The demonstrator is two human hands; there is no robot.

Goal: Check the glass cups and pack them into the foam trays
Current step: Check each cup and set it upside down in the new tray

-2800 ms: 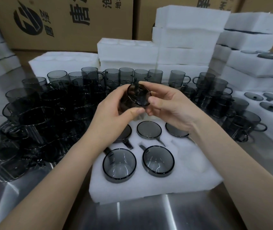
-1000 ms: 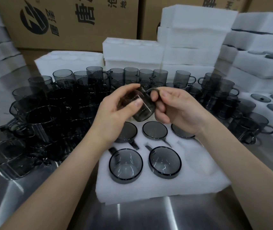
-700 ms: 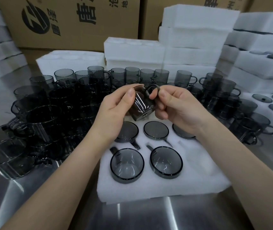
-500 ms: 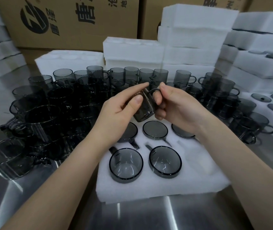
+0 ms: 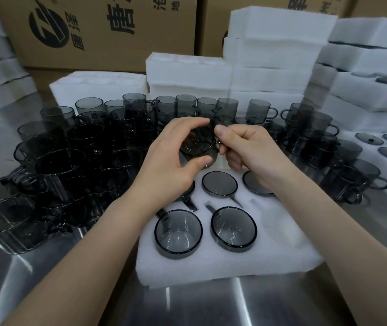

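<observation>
Our brushed-steel desk (image 5: 211,307) spreads glossy and streaked beneath everything. At twelve o'clock stand brown cardboard boxes (image 5: 117,31) and foam stacks (image 5: 277,43), white, blocky and fuzzy. From nine round to two o'clock crowd the loose cups (image 5: 70,161), smoky-grey cylinders with loop handles. Toward six lies the soft foam tray (image 5: 223,264), with packed cups (image 5: 178,230) sunk in its round pockets. Above it, our left hand (image 5: 166,165) curls round one glass cup (image 5: 198,144), a round end facing us, and our right hand (image 5: 249,149) pinches its handle.
</observation>
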